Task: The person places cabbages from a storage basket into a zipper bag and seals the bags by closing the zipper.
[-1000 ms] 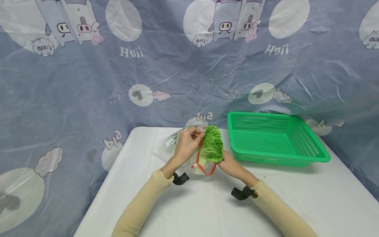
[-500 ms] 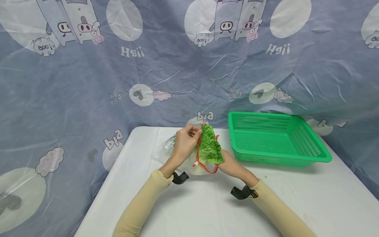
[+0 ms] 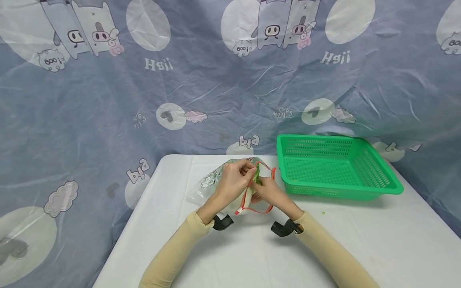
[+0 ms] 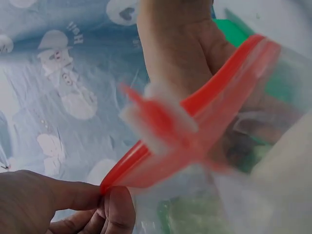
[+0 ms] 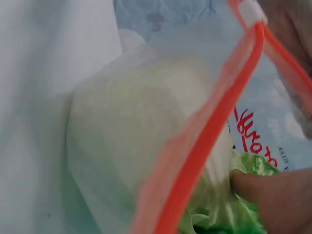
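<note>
In the head view a clear zip bag (image 3: 205,189) with a red zip edge lies at the far middle of the white table. My left hand (image 3: 233,179) pinches the red edge between thumb and fingers, seen close up in the left wrist view. Through the bag's mouth reaches my right hand (image 3: 272,195), holding a cabbage leaf (image 5: 248,214) with its thumb against the frilly green part. The broad pale stem end (image 5: 131,122) lies within the bag. A white slider (image 5: 250,12) sits on the red zip. Most of the right hand's fingers are hidden.
A green perforated basket (image 3: 333,193) stands to the right of the bag. One tiny green scrap (image 3: 323,213) lies on the white table (image 3: 248,256) in front of it. A patterned grey-blue cloth (image 3: 108,100) hangs behind the table.
The frilly leaf top, spread above the bag before, is now bunched down inside its mouth. My right hand has moved left and into the opening; the left still pinches the edge, slightly further right.
</note>
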A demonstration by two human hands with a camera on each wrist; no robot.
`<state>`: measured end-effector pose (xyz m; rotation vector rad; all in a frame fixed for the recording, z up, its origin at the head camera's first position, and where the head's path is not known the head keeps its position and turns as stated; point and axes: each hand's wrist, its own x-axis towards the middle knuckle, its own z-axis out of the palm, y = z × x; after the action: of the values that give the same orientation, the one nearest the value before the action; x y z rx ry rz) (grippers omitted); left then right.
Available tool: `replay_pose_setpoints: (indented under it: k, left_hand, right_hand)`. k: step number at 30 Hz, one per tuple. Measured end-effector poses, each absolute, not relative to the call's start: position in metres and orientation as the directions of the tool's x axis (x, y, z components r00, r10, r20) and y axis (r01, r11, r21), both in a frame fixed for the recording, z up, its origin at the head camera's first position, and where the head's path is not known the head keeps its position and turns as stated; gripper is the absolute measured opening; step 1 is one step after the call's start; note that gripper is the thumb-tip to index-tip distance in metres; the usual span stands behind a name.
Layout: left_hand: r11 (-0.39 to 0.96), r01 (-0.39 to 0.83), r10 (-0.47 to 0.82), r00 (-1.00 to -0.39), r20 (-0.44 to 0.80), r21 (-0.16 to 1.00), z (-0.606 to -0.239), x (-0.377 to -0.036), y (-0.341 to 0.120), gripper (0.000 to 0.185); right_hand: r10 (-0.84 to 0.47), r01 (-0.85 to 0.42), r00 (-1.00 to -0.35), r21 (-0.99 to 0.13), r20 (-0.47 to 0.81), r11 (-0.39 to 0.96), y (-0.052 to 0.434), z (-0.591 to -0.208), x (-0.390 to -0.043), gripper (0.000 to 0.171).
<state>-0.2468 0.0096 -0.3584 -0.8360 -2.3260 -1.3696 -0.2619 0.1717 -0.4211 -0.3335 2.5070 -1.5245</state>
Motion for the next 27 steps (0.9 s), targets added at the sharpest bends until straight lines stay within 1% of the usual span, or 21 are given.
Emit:
replay_pose_setpoints:
  k: [2, 4, 7, 10, 13, 15, 18, 20, 21, 23, 25, 27]
  left_hand:
    - [0.373, 0.601, 0.287, -0.799, 0.528, 0.707, -0.357, -0.247, 0.008, 0.009]
    - [0.368, 0.583, 0.259, -0.812, 0.523, 0.724, -0.356, -0.248, 0.006, 0.007]
    - [0.367, 0.579, 0.242, -0.815, 0.527, 0.728, -0.355, -0.251, 0.003, 0.007]
    - [0.38, 0.58, 0.229, -0.814, 0.534, 0.721, -0.354, -0.253, 0.0, 0.008]
    - [0.39, 0.567, 0.22, -0.823, 0.524, 0.726, -0.352, -0.253, -0.002, 0.008]
    - [0.389, 0.562, 0.219, -0.826, 0.519, 0.73, -0.351, -0.253, -0.003, 0.009]
    - [0.386, 0.563, 0.219, -0.825, 0.52, 0.731, -0.35, -0.253, -0.003, 0.008]
    - [0.379, 0.565, 0.224, -0.824, 0.52, 0.733, -0.349, -0.253, -0.004, 0.008]
    - [0.377, 0.565, 0.227, -0.824, 0.519, 0.733, -0.349, -0.253, -0.004, 0.008]
    - [0.372, 0.562, 0.236, -0.827, 0.51, 0.739, -0.349, -0.252, -0.005, 0.008]
    - [0.367, 0.554, 0.245, -0.833, 0.497, 0.747, -0.348, -0.252, -0.005, 0.008]
    - [0.365, 0.542, 0.253, -0.84, 0.48, 0.757, -0.347, -0.251, -0.006, 0.007]
  right_hand:
    - [-0.262, -0.091, -0.964, -0.882, -0.038, 0.463, 0.169, -0.42, -0.262, 0.046]
    - [-0.237, -0.127, -0.971, -0.85, 0.002, 0.511, 0.167, -0.417, -0.259, 0.042]
    - [-0.218, -0.17, -0.974, -0.818, 0.056, 0.55, 0.166, -0.409, -0.251, 0.04]
    - [-0.177, -0.175, -0.981, -0.792, 0.085, 0.585, 0.167, -0.395, -0.242, 0.037]
    - [-0.091, -0.165, -0.986, -0.78, 0.138, 0.604, 0.174, -0.385, -0.238, 0.031]
    - [-0.027, -0.19, -0.973, -0.726, 0.23, 0.66, 0.181, -0.383, -0.241, 0.026]
    - [0.058, -0.193, -0.932, -0.629, 0.357, 0.753, 0.194, -0.384, -0.25, 0.033]
    - [0.056, -0.212, -0.923, -0.623, 0.382, 0.753, 0.202, -0.387, -0.258, 0.035]
    - [0.046, -0.224, -0.929, -0.657, 0.367, 0.72, 0.205, -0.388, -0.261, 0.034]
    - [0.019, -0.242, -0.951, -0.784, 0.307, 0.571, 0.21, -0.39, -0.268, 0.03]
    - [0.001, -0.217, -0.972, -0.906, 0.233, 0.362, 0.212, -0.389, -0.27, 0.024]
    - [0.012, -0.173, -0.984, -0.973, 0.177, 0.155, 0.213, -0.385, -0.27, 0.022]
